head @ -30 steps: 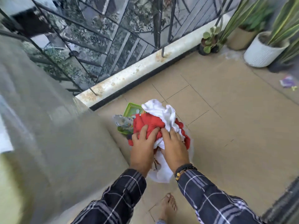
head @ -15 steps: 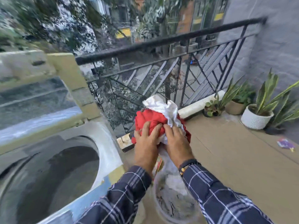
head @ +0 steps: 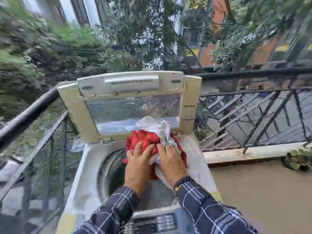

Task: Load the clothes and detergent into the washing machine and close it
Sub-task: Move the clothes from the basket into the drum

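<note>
A bundle of clothes, red cloth [head: 145,139] with white cloth [head: 155,125] on top, hangs over the open drum [head: 111,173] of a top-loading washing machine [head: 81,191]. My left hand [head: 138,164] grips the red part from the left. My right hand [head: 170,162] grips the white and red part from the right. The machine's lid [head: 128,105] stands upright behind the bundle. Its control panel [head: 152,223] is at the near edge. No detergent is in view.
A black metal railing [head: 253,112] runs behind and on both sides of the machine. A tiled balcony floor [head: 261,191] lies to the right, with a small potted plant [head: 300,159] at its far edge. The picture is blurred by head motion.
Both hands lifted the bundle from the basket on the floor and carried it left and up over the washing machine's drum. My view swung from the floor to the machine.
</note>
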